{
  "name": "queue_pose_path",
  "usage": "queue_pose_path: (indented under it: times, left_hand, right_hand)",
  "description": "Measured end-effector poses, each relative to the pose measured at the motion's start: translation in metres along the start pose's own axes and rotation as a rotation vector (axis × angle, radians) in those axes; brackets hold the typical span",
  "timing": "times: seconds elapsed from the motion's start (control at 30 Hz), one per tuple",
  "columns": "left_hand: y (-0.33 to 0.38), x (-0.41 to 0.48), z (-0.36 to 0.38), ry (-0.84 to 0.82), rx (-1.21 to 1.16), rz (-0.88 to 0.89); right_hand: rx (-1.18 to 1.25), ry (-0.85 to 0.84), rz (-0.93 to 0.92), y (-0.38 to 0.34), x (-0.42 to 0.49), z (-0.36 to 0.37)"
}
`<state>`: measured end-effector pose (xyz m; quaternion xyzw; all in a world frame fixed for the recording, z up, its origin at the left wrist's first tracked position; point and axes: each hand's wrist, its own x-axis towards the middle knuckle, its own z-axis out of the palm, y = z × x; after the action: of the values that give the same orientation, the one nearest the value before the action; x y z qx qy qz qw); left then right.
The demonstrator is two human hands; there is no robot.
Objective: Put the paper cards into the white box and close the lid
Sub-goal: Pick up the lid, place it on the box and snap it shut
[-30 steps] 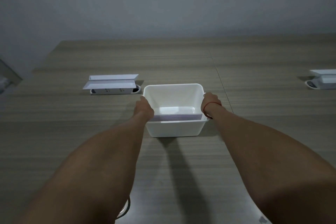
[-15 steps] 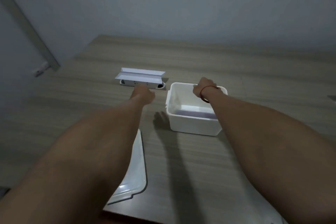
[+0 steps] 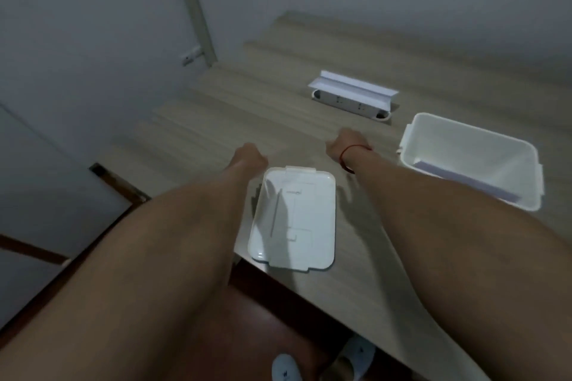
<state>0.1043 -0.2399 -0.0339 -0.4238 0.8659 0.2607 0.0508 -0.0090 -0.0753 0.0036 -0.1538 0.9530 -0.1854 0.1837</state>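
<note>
The white box (image 3: 470, 145) stands open on the table at the right, with a stack of pale paper cards (image 3: 464, 178) lying inside it. Its flat white lid (image 3: 294, 219) rests on the table near the front edge, to the left of the box. My left hand (image 3: 249, 155) hovers just beyond the lid's far left corner, fingers curled, holding nothing. My right hand (image 3: 348, 142), with a red thread at the wrist, hangs past the lid's far right corner, between lid and box, also curled and not holding anything.
A white power-socket block with a raised flap (image 3: 353, 99) is set into the wooden table (image 3: 247, 108) behind the hands. The table's front edge runs diagonally under the lid. A wall and a door frame (image 3: 195, 6) stand to the left. Slippered feet (image 3: 284, 371) show below.
Both hands left the box and moved left toward the lid. My view swung left and down, so the box now sits at the right and the whole lid is in sight.
</note>
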Motion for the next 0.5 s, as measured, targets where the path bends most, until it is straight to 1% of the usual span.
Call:
queue_pose_path:
  times: [0.1,0.23,0.33,0.4,0.5]
  left_hand:
    - [-0.027,-0.007,0.031,-0.075,-0.021,-0.078]
    - [-0.049,-0.012,0.077,-0.121,-0.063,-0.17]
    - [-0.053,-0.017,0.1,-0.082,-0.119,-0.218]
    - [-0.052,-0.02,0.106,-0.088,-0.185,-0.264]
    - [-0.053,-0.025,0.113,-0.116,-0.26,-0.332]
  right_hand:
    - [0.0,-0.058,0.022,0.009,-0.003,0.046]
    - [0.0,-0.133,0.149,0.039,-0.005,0.104]
    - [0.03,-0.066,0.274,0.059,-0.008,0.136]
    - [0.097,-0.009,0.344,0.064,-0.008,0.145]
    - [0.226,0.002,0.404,0.062,-0.009,0.151]
